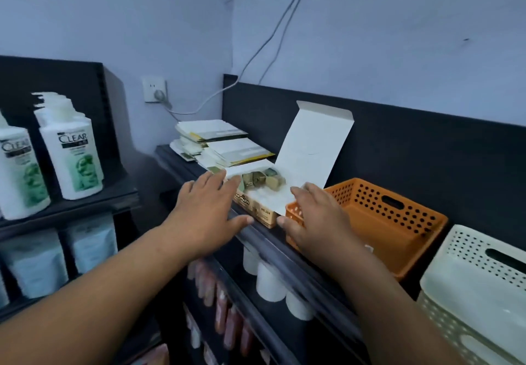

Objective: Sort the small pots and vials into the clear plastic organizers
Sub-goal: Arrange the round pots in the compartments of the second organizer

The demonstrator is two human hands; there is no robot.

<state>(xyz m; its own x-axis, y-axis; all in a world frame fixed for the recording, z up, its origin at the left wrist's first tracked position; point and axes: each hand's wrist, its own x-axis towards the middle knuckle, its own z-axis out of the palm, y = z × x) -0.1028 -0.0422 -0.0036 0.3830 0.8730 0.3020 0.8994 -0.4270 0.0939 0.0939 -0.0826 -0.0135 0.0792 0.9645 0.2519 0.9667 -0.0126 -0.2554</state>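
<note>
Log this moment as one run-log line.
left hand: open, at cardboard box | right hand: open, on orange basket | box lid: open

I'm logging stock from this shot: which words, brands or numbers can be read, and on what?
"CLEAR": front of the white shampoo bottle.
"CLEAR", partly cut off: the neighbouring bottle.
"NO.104", faint: side of the open cardboard box.
Box brand lettering, bottle small print, stacked flat packets: too blurred to read.

walls: pale blue wall (398, 37) | socket (154, 89) | furniture: black shelf (284, 253)
</note>
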